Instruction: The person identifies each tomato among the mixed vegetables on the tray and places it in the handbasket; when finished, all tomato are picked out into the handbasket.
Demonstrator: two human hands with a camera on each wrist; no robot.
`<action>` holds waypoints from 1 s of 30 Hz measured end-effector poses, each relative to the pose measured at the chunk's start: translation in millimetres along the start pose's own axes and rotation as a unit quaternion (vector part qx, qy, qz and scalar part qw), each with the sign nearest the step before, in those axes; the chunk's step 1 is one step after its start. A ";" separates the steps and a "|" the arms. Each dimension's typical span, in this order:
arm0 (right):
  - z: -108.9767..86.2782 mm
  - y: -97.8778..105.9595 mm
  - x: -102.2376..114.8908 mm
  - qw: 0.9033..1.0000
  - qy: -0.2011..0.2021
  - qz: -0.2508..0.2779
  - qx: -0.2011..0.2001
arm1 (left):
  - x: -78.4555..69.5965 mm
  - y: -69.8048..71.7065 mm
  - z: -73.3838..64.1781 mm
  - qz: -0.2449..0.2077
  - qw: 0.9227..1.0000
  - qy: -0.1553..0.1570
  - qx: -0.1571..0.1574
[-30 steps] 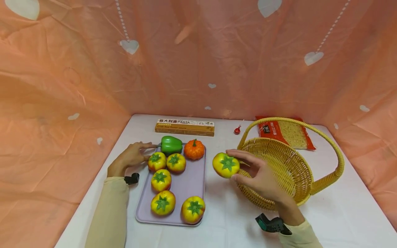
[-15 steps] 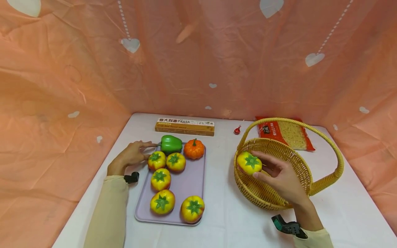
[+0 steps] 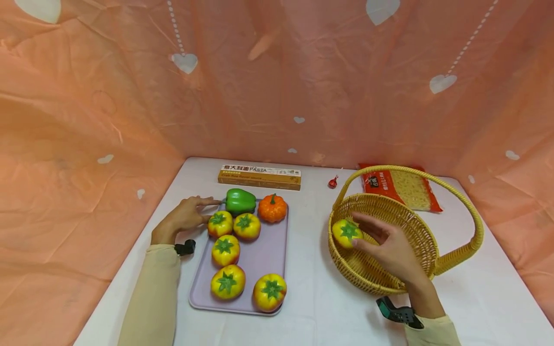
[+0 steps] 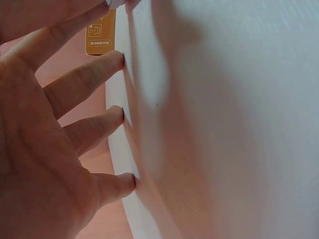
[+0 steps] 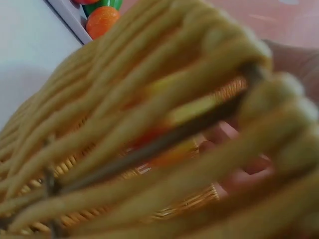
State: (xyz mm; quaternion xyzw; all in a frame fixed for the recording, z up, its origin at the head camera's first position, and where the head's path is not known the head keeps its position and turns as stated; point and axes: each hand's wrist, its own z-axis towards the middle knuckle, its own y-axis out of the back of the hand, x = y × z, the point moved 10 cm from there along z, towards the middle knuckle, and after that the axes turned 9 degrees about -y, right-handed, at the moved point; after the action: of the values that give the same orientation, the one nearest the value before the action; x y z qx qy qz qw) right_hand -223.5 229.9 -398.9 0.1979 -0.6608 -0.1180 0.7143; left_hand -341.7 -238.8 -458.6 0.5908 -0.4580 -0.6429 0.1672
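In the head view, a yellow-red tomato (image 3: 347, 233) with a green star-shaped calyx sits inside the left part of the wicker basket (image 3: 415, 230). My right hand (image 3: 391, 247) reaches into the basket, thumb and fingers spread beside that tomato. The right wrist view shows its fingers partly hidden behind blurred weave. My left hand (image 3: 183, 216) lies at the left edge of the purple tray (image 3: 259, 259), fingers spread, fingertips on the cloth. Near its index finger are a green bell pepper (image 3: 240, 201) and another tomato (image 3: 220, 224) on the tray.
Several more tomatoes (image 3: 225, 250) and an orange pumpkin (image 3: 272, 208) rest on the tray. Behind it lies a pasta box (image 3: 259, 178). A small red item (image 3: 332, 182) sits left of the tall basket handle (image 3: 472, 221). A red pasta bag (image 3: 407, 187) lies behind the basket.
My right hand has carried a tomato rightward from beside the tray into the basket. The tomato now sits lower, and the fingers have come away from its top. My left hand has stayed put.
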 end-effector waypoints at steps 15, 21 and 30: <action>-25.9 -9.6 31.3 0.989 0.075 0.114 0.060 | 0.6 -0.3 0.1 0.007 1.000 -0.008 -0.003; -39.2 -34.2 38.7 0.981 0.087 0.134 0.111 | 1.0 -0.4 -0.3 -0.008 1.000 -0.001 -0.003; -48.7 -91.6 38.9 0.972 0.059 0.125 0.189 | 0.4 1.1 -1.7 -0.007 1.000 0.000 -0.004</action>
State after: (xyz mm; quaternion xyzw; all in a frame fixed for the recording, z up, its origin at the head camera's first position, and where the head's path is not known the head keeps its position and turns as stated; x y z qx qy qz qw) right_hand -162.9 137.4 -406.5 0.2515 -0.6470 0.1113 0.7111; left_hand -340.6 -240.4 -457.8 0.5933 -0.4512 -0.6459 0.1650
